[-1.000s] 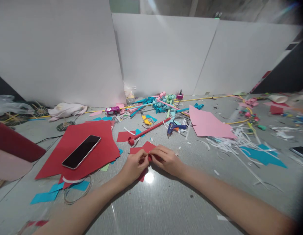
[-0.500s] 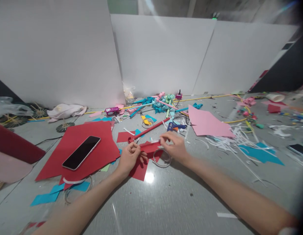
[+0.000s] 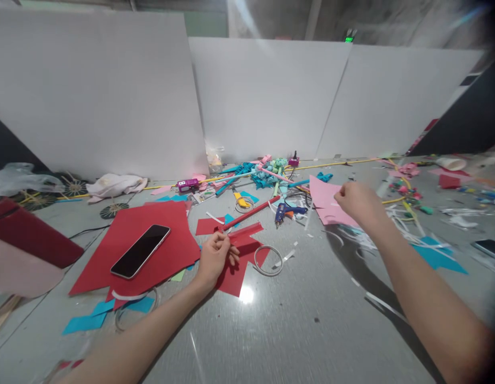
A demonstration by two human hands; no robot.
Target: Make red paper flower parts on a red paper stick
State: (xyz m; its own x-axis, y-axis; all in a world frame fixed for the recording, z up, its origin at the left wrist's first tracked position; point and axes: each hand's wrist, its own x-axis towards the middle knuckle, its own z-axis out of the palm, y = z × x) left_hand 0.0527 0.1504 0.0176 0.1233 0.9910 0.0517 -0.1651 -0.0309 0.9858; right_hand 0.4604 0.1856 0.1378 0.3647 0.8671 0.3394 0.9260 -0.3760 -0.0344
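My left hand (image 3: 214,257) pinches the near end of a folded red paper strip (image 3: 248,231) just above the floor. A flat red paper piece (image 3: 235,280) lies beneath it, and a roll of tape (image 3: 268,261) rests on its right edge. My right hand (image 3: 361,205) is raised over the pink paper sheet (image 3: 325,200), its fingers closed. Whatever those fingers hold, if anything, is too small to make out. Beyond the left hand lies a rolled red paper stick (image 3: 253,212).
A phone (image 3: 140,250) lies on a large red sheet (image 3: 97,250) at the left. A blue glue gun (image 3: 289,210) and a yellow cutter (image 3: 242,201) are ahead. White paper scraps (image 3: 286,259) litter the floor. White panels (image 3: 267,96) stand behind.
My right hand has left the red strip and swung up to the right, over the pink sheet. The white piece on the strip's top is gone. My left hand keeps its hold.
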